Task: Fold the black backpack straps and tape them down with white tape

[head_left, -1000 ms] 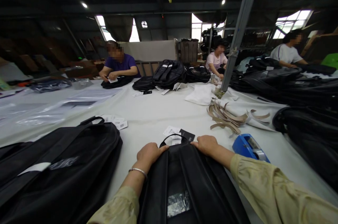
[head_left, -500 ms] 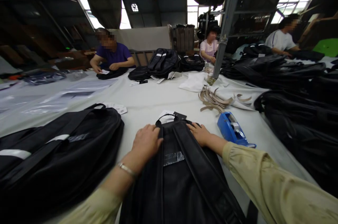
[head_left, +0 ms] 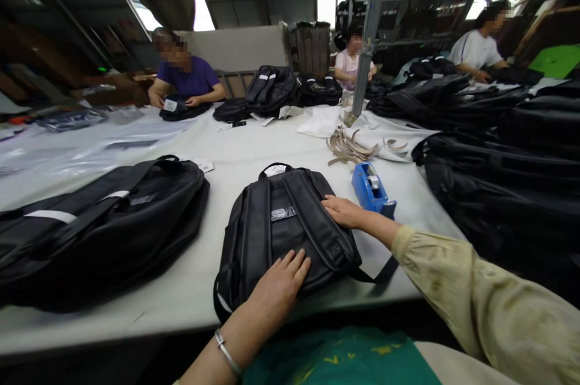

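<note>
Left hand (head_left: 280,288) and right hand (head_left: 342,211) lie open on the backpack (head_left: 283,234), seemingly settling it, and a lift next would call for a grip

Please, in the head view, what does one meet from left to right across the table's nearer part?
Black bag with white bands, middle backpack, blue tape dispenser, heap of black bags.

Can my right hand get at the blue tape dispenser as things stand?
Probably yes: the right hand rests on the black backpack, and the blue tape dispenser sits close by, with nothing visible between them.
</note>
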`<control>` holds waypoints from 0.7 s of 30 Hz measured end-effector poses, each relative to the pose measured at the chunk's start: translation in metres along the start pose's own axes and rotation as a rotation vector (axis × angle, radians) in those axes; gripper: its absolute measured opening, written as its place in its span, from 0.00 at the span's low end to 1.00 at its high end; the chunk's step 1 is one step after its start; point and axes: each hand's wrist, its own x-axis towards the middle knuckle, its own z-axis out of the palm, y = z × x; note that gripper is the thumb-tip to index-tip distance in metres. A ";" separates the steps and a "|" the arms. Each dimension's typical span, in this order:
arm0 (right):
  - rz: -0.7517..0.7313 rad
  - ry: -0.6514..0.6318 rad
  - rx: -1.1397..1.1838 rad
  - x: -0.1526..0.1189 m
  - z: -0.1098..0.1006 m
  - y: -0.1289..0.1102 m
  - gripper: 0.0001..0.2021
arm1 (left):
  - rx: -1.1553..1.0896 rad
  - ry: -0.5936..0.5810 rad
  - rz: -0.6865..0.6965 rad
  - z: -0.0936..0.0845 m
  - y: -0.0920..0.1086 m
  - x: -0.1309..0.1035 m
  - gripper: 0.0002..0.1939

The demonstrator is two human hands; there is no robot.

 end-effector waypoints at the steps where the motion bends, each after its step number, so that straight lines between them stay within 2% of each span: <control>1: -0.008 0.064 0.015 -0.008 -0.009 -0.004 0.17 | 0.008 0.010 0.004 -0.006 0.000 0.008 0.38; 3: -0.109 0.231 0.036 -0.026 -0.022 -0.018 0.19 | 0.028 0.056 0.022 -0.012 0.002 0.020 0.36; 5: -0.361 0.290 0.000 -0.043 -0.023 -0.034 0.22 | 0.037 0.115 0.046 -0.013 0.003 0.026 0.32; 7: -0.635 0.136 -0.129 -0.054 -0.015 -0.048 0.24 | 0.049 0.143 0.053 -0.010 0.002 0.022 0.29; 8: -0.704 0.034 -0.216 -0.057 -0.009 -0.052 0.23 | 0.065 0.149 0.037 -0.009 0.001 0.017 0.30; 10: -0.697 -0.085 -0.375 -0.058 0.002 -0.054 0.18 | 0.115 0.157 -0.044 -0.006 -0.005 0.002 0.32; 12: -0.625 -0.094 -0.468 -0.056 0.007 -0.051 0.14 | 0.170 0.174 -0.169 -0.005 -0.013 -0.015 0.34; 15: -0.595 -0.090 -0.536 -0.054 -0.001 -0.044 0.11 | 0.210 0.188 -0.306 -0.003 -0.025 -0.035 0.33; 18: -0.556 -0.112 -0.641 -0.056 -0.008 -0.044 0.10 | 0.222 0.187 -0.313 -0.001 -0.032 -0.043 0.33; 21: -0.543 -0.067 -0.773 -0.055 0.000 -0.045 0.11 | 0.241 0.220 -0.269 0.002 -0.036 -0.045 0.32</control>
